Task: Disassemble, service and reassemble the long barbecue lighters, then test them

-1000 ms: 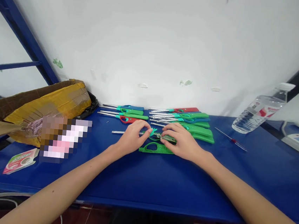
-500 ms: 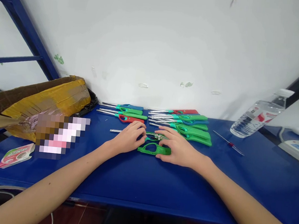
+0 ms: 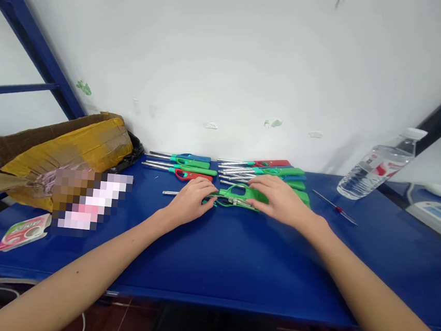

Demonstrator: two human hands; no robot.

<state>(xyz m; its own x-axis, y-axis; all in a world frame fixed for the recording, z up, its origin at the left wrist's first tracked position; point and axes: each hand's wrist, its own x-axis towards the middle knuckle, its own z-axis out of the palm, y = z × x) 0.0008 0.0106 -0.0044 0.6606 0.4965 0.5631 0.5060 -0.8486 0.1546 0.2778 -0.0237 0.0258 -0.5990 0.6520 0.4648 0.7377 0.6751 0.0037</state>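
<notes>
An opened gas lighter [image 3: 225,202] lies on the blue table in front of me, its metal tube pointing left and its inner parts showing. My left hand [image 3: 190,200] grips it near the base of the tube, fingers curled round it. My right hand [image 3: 279,200] pinches a loose green handle shell [image 3: 237,190] with a trigger opening. That shell is along the far side of the opened lighter, partly above it. The right fingers hide the shell's rear part, and I cannot tell whether shell and lighter touch.
Finished-looking lighters with green, red and blue handles lie in a left group [image 3: 192,170] and a right group [image 3: 274,169] by the wall. A screwdriver [image 3: 335,208], water bottle [image 3: 376,165] and power strip [image 3: 439,220] are right. A torn cardboard box [image 3: 70,146] and a packet [image 3: 25,231] are left.
My right hand has carried the green shell from the near side of the opened lighter up to its far side. My left hand has stayed on the lighter.
</notes>
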